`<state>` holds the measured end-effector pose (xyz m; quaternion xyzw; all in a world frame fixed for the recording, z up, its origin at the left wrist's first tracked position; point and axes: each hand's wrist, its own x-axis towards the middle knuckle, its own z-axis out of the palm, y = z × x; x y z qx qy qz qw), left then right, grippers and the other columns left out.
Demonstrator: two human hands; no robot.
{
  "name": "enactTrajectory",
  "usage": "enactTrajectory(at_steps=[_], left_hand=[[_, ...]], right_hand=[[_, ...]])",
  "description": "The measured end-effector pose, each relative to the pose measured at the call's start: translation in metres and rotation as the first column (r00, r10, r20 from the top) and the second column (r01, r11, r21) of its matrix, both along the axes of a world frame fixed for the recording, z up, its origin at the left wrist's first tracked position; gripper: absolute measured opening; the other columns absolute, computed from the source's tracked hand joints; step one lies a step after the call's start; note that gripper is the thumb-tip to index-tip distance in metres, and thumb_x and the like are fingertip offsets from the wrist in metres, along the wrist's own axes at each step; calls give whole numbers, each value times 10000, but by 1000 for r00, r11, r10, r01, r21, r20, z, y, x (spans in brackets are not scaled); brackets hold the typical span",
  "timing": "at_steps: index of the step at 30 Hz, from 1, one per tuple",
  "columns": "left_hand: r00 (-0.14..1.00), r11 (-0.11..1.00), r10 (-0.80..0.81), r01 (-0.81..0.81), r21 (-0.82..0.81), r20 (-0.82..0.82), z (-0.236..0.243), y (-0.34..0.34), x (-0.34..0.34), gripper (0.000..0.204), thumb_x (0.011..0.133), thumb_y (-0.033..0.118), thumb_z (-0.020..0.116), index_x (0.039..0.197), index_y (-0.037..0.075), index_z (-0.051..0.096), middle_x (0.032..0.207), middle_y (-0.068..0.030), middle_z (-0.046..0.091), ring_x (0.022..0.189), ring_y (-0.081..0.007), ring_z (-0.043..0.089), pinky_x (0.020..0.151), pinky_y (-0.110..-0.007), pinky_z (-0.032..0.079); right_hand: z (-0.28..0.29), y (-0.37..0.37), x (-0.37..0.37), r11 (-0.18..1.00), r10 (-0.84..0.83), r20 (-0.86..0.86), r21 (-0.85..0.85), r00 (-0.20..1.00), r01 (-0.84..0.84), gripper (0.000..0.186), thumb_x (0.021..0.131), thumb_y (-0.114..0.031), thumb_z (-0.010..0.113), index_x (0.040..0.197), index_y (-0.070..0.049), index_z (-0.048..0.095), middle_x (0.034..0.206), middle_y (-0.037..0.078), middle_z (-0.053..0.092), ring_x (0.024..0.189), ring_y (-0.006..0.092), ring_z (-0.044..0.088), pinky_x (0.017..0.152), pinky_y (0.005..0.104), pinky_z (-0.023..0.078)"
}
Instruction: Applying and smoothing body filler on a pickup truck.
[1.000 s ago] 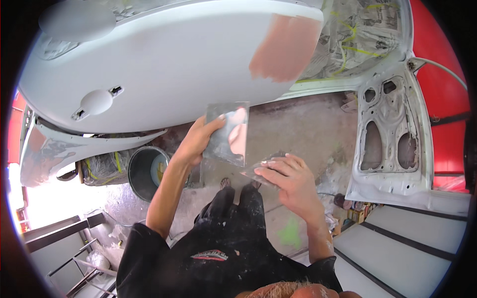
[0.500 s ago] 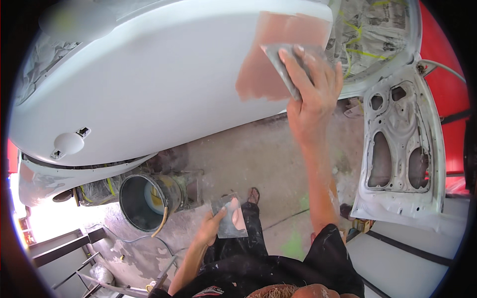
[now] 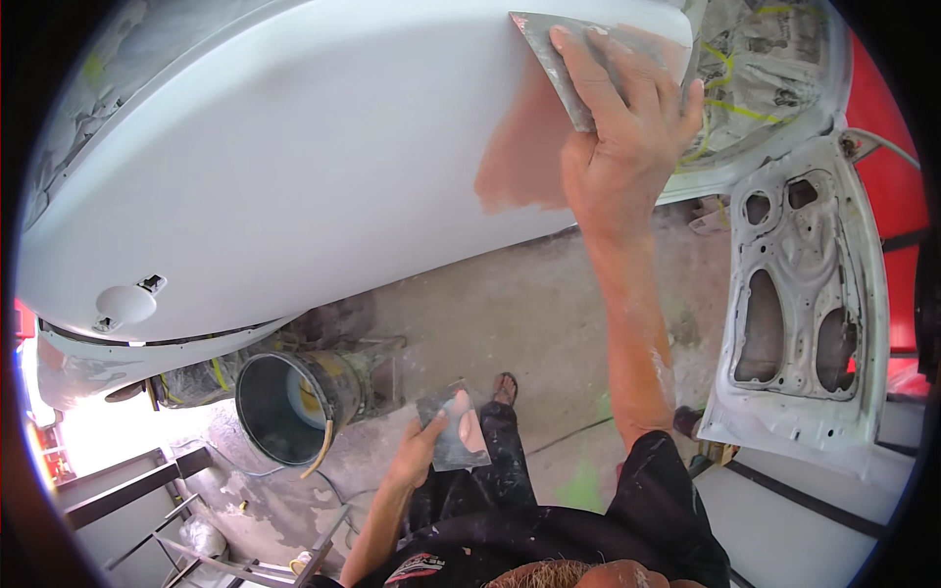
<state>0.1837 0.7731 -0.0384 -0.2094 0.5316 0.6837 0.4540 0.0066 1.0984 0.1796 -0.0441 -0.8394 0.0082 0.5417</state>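
A white car door (image 3: 323, 147) spans the upper part of the view, with a smooth patch of pinkish-brown body filler (image 3: 524, 157) near its right end. My right hand (image 3: 627, 157) presses a thin grey putty spreader (image 3: 551, 61) against the panel at the upper part of that patch. Its fingers lie over the spreader and partly hide it. Low in front of my body, my left hand (image 3: 419, 453) grips a flat grey plate (image 3: 453, 454) by its left side. A small dab of pink filler (image 3: 463, 410) sits on the plate.
Left of my legs a dark bucket (image 3: 263, 407) lies tilted on a stand. A bare, unmounted door shell (image 3: 784, 304) stands at right. Paper masking with yellow tape (image 3: 760, 83) covers the opening beyond the panel. A cable (image 3: 569, 434) runs over the concrete floor.
My right hand and the spreader have moved up and slightly right over the filler patch, uncovering its lower part. My left hand with the plate stays nearly where it was.
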Motion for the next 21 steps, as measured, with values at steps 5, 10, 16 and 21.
enactTrajectory(at_steps=[5, 10, 16, 21], left_hand=[[1000, 1000, -7, 8, -26, 4, -8, 1, -4, 304, 1032, 190, 527, 1246, -15, 594, 1086, -55, 671, 936, -143, 655, 822, -317, 535], [1000, 999, -24, 25, -37, 15, -21, 1, -8, 302, 1033, 187, 528, 1248, -13, 598, 1086, -49, 670, 934, -135, 649, 815, -312, 529], [994, 995, -41, 50, -91, 103, -36, -1, -8, 323, 1025, 204, 548, 1258, -16, 584, 1104, -58, 667, 940, -141, 644, 831, -312, 523], [990, 992, -48, 62, -109, 130, -50, -1, 0, 368, 1014, 226, 574, 1297, -9, 561, 1149, -80, 658, 1007, -156, 630, 905, -326, 500]], right_hand=[[-21, 9, -3, 1000, -11, -2, 26, 1000, 11, 583, 770, 21, 571, 1240, -297, 705, 1184, -21, 649, 1129, 223, 572, 1104, 574, 249], [-61, 1, 9, 999, 6, 72, 37, 997, -9, 399, 868, -119, 596, 1230, -238, 716, 1230, 6, 633, 1170, 256, 555, 1093, 522, 291], [-141, -12, 22, 998, 32, 115, -53, 993, -26, 404, 866, -171, 600, 1239, -292, 697, 1324, -10, 573, 1259, 255, 487, 1174, 544, 197], [-227, -11, 27, 997, 71, 65, -35, 995, -69, 450, 872, -233, 680, 1313, -312, 645, 1409, -26, 517, 1331, 262, 437, 1197, 562, 185]])
